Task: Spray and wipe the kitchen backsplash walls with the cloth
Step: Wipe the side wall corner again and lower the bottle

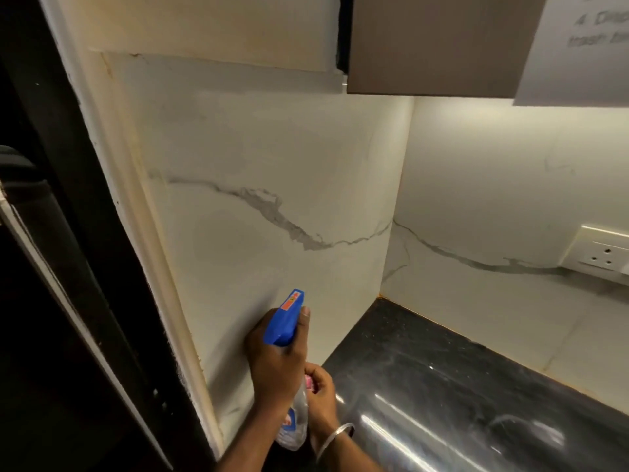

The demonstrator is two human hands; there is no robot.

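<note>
A clear spray bottle point(295, 427) with a blue trigger head point(285, 318) points up at the white marble side backsplash point(272, 185). My left hand point(275, 359) grips the bottle's neck, with one finger lying along the head's right side. Just behind it, my right hand point(321, 395), with a metal bangle on the wrist, is curled round a small pink cloth point(309, 383). Only a scrap of the cloth shows between the fingers. The back backsplash point(493, 199) meets the side wall in the corner.
A glossy black countertop point(425, 369) runs along the back wall. A white wall socket point(604, 255) sits at the far right. A brown upper cabinet point(442, 46) with a paper notice point(585, 39) hangs overhead. A dark door frame point(68, 267) borders the side wall on the left.
</note>
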